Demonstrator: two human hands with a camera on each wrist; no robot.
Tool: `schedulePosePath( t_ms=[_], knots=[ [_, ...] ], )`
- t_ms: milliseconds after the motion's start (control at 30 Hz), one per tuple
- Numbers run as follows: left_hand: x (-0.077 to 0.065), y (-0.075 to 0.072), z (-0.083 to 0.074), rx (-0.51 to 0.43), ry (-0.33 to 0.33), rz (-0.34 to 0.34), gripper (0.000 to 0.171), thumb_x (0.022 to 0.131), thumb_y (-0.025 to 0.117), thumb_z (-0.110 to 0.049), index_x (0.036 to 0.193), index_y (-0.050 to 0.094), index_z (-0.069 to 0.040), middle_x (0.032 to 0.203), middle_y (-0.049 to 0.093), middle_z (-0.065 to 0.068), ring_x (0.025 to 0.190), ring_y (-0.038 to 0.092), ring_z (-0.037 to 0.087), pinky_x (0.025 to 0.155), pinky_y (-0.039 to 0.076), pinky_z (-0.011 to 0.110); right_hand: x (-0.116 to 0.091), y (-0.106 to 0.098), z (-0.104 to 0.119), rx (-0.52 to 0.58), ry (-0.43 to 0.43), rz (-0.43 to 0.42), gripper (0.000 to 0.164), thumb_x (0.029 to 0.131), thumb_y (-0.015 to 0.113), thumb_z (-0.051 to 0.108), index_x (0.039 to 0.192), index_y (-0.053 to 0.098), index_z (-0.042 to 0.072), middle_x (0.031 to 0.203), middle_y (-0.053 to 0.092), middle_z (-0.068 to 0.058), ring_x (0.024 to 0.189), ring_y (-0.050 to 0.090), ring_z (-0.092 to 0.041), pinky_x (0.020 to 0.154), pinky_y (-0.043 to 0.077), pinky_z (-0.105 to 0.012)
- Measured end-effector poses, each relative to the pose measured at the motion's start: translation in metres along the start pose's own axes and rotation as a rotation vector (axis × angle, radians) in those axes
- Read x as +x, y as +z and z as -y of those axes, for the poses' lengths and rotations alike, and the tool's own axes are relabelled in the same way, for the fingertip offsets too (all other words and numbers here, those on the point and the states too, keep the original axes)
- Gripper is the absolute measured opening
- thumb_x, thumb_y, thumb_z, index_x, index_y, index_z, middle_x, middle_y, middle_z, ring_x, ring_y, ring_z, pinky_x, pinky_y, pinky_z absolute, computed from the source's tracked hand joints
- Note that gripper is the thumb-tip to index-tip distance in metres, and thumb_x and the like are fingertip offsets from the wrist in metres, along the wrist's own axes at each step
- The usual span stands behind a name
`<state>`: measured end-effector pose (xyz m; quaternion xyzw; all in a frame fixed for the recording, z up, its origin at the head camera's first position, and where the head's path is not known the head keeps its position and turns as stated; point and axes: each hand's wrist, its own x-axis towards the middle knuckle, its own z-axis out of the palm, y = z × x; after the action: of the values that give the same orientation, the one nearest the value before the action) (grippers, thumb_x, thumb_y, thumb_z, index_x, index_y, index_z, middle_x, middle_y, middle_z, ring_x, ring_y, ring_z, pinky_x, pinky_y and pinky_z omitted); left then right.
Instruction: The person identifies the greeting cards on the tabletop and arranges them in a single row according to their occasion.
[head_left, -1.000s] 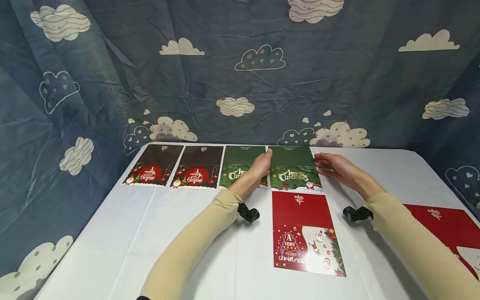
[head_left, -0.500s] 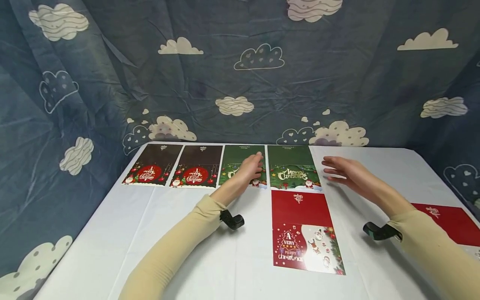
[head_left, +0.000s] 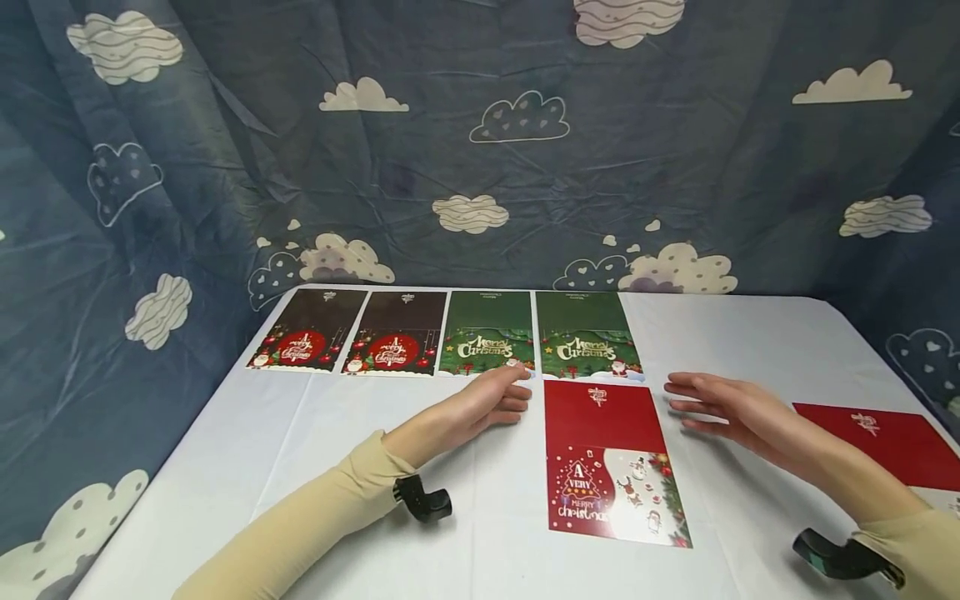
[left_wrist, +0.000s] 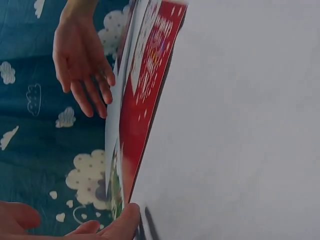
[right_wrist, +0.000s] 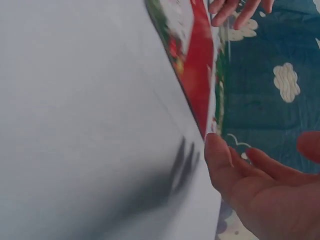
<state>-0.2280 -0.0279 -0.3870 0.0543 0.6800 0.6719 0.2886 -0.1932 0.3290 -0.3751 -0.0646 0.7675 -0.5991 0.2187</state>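
Backdrop, from the left side round: blue-grey fabric (head_left: 420,167), wrinkled, printed with cream clouds, some striped, some dotted.
Desk: smooth white surface (head_left: 225,483) with faint straight creases and rounded far corners.
Far left corner: the first dark card (head_left: 307,325), flat, glossy, rectangular, with a round red emblem.
Beside it, far edge: the second dark card (head_left: 393,333), same print.
Left sleeve: cream fabric (head_left: 315,521), softly wrinkled, with a curved black device (head_left: 423,500) at the wrist.
Far edge, middle: the left green card (head_left: 490,325), pale lettering on its near half.
Left hand: (head_left: 476,408) empty, fingers loosely bent, near that card's near right corner; contact cannot be told.
Next along: the right green card (head_left: 588,325), matching.
Towards the near edge: the middle red card (head_left: 607,462), shiny, lying flat between the hands, its white area wavy-edged.
Right hand: (head_left: 738,408) empty, fingers parted and gently extended, just beside that card.
Right edge: the right red card (head_left: 900,446), flat, partly hidden by the forearm.
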Motion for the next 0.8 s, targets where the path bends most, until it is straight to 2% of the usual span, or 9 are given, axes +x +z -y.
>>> schedulePosePath(
  t_ms=[167,367,467,633,733,800],
  knots=[
    [-0.025,0.008,0.010,-0.045,-0.015,0.025,0.052,0.107,0.038,-0.032,0.144,0.041,0.005,0.142,0.047,0.026,0.125,0.051,0.036,0.106,0.041,0.044,-0.014,0.011,-0.010,-0.004,0.067,0.041,0.064,0.107,0.040,0.031,0.151,0.019,-0.011,0.151,0.029,-0.033,0.119,0.058,-0.019,0.091,0.053,-0.034],
    [-0.050,0.025,0.015,-0.079,-0.008,0.089,0.060,0.106,0.040,-0.034,0.151,0.027,0.005,0.153,0.033,0.023,0.138,0.037,0.037,0.111,0.035,0.048,-0.026,0.026,-0.013,-0.092,0.081,0.019,0.064,0.107,0.042,0.030,0.149,0.022,-0.013,0.150,0.029,-0.034,0.123,0.054,-0.028,0.090,0.053,-0.030],
    [-0.053,0.032,0.018,-0.100,-0.005,0.103,0.063,0.106,0.040,-0.034,0.152,0.022,0.005,0.153,0.031,0.024,0.140,0.033,0.038,0.111,0.034,0.049,-0.030,0.034,-0.012,-0.126,0.100,0.000,0.063,0.106,0.044,0.030,0.148,0.025,-0.013,0.149,0.032,-0.033,0.126,0.051,-0.035,0.090,0.053,-0.029],
    [-0.052,0.039,0.022,-0.120,0.005,0.096,0.062,0.106,0.039,-0.033,0.152,0.022,0.005,0.152,0.034,0.025,0.139,0.034,0.037,0.111,0.034,0.050,-0.033,0.040,-0.013,-0.113,0.095,0.009,0.063,0.106,0.044,0.030,0.148,0.025,-0.013,0.149,0.032,-0.032,0.131,0.045,-0.040,0.092,0.052,-0.028],
    [-0.051,0.041,0.024,-0.144,0.012,0.066,0.058,0.106,0.039,-0.032,0.149,0.028,0.006,0.149,0.037,0.025,0.136,0.038,0.037,0.109,0.036,0.051,-0.033,0.040,-0.015,-0.085,0.090,0.019,0.063,0.107,0.043,0.031,0.149,0.024,-0.013,0.150,0.030,-0.032,0.132,0.045,-0.038,0.092,0.052,-0.028],
    [-0.051,0.042,0.026,-0.172,0.014,0.040,0.055,0.106,0.040,-0.031,0.146,0.033,0.006,0.147,0.040,0.025,0.133,0.042,0.037,0.108,0.037,0.052,-0.034,0.039,-0.017,-0.054,0.100,0.014,0.064,0.107,0.042,0.031,0.150,0.023,-0.011,0.151,0.030,-0.032,0.130,0.048,-0.032,0.092,0.052,-0.028]
  ],
)
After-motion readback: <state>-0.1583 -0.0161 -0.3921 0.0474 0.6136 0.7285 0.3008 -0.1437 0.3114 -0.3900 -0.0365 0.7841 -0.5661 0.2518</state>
